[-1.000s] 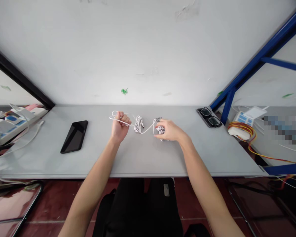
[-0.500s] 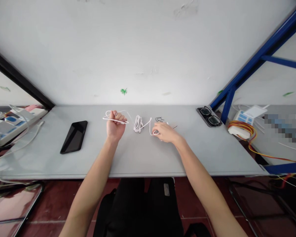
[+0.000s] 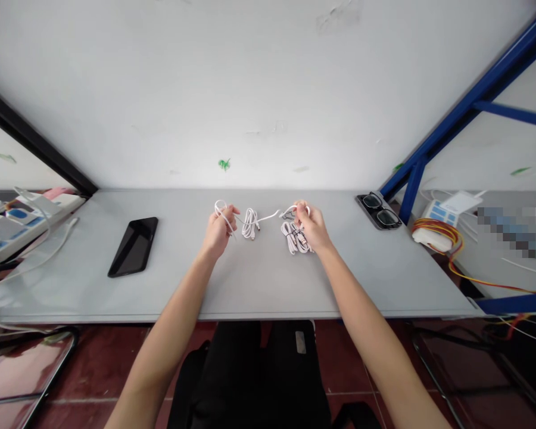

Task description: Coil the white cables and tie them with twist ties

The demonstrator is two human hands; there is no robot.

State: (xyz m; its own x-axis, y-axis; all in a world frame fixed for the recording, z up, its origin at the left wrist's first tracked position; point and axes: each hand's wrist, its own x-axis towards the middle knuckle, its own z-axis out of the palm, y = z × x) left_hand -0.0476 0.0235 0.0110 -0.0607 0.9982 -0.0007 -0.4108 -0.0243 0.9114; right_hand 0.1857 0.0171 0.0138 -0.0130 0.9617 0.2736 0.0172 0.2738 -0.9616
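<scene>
My left hand point(image 3: 218, 235) is closed around a loosely looped white cable point(image 3: 218, 207), whose loops stand out above and beside the fingers. Pinched in my right hand point(image 3: 312, 226) is a piece of white cable point(image 3: 288, 209) that bends toward the middle. Between both hands lies a coiled white cable point(image 3: 250, 224) on the table, a white strand running from it to the right. Whether that strand joins the piece in my right hand, I cannot tell. Tied white cable bundles point(image 3: 292, 238) lie just below my right fingers, and thin black ties point(image 3: 287, 215) show behind them.
A black phone point(image 3: 134, 247) rests on the grey table point(image 3: 268, 286) to the left. Glasses point(image 3: 380, 210) sit on a dark tray at the back right. Power strips point(image 3: 36, 223) with cables stand at the left; coiled yellow-red wires point(image 3: 438, 229) hang by a blue frame point(image 3: 413, 185).
My right hand has lifted up and back with the cable piece, uncovering the tied bundles. My left hand has moved a little to the right and turned, still holding its looped cable.
</scene>
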